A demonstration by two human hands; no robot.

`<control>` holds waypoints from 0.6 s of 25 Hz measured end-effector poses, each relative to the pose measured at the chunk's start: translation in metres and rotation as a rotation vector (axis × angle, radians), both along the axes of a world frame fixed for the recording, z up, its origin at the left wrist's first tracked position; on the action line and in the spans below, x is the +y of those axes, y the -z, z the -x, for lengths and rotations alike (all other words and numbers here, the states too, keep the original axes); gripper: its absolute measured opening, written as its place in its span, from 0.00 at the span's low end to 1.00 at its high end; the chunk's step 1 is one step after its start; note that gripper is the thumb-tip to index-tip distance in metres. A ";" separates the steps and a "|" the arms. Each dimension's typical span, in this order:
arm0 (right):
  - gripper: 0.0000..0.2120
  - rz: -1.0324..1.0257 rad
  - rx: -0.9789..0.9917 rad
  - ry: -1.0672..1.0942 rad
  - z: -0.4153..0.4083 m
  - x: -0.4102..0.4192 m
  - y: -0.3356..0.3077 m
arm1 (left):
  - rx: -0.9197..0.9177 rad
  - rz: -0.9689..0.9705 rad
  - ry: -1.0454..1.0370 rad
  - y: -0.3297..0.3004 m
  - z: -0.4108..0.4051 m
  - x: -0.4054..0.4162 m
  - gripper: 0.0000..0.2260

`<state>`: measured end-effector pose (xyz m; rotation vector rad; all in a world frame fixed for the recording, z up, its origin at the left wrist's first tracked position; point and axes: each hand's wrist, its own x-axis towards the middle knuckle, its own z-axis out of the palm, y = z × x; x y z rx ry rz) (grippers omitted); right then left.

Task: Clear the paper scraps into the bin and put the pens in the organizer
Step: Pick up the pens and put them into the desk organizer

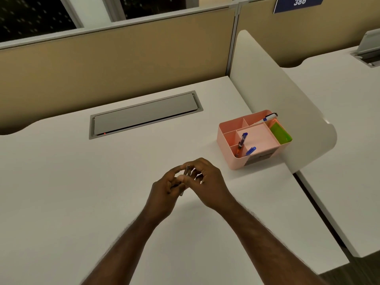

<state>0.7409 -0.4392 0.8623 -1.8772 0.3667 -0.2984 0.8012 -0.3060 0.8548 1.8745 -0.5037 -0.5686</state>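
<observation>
- Two hands meet above the middle of the white worktop (82,182).
- The left hand (166,188) is curled shut around a thin grey pen (186,171).
- The right hand (207,182) pinches the same pen near its top, with its fingers bent around it.
- The pen stands nearly upright between both hands. Its top pokes out above the fingers and its tip shows below the left hand.
- A pink organizer (228,153) sits on the worktop to the right of the hands, near the edge.
- The organizer has many small boxes inside.
- One pen with a blue cap (242,140) leans in a small box on the left side of the organizer.
- Another blue pen cap (251,150) pokes up just beside it.
- A white marker (265,118) with a dark cap lies tilted across the back of the organizer.
- Something bright green (280,134) fills the box on the right side of the organizer.
- A long grey flap (144,114) is set flat into the worktop, behind the hands.
- A white divider (277,95) stands just behind the organizer.
- A blue sign (299,3) with the number 386 hangs at the top right.
</observation>
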 end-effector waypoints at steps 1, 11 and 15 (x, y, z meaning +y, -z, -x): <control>0.06 0.017 0.007 -0.011 -0.001 -0.002 -0.001 | 0.009 0.010 0.006 0.001 0.000 -0.001 0.21; 0.05 0.474 -0.253 0.426 0.015 -0.082 -0.051 | -0.159 -0.547 -0.037 0.078 -0.043 0.049 0.46; 0.07 0.695 -0.182 0.458 0.018 -0.123 -0.062 | -0.141 -0.744 0.036 0.108 -0.043 0.073 0.51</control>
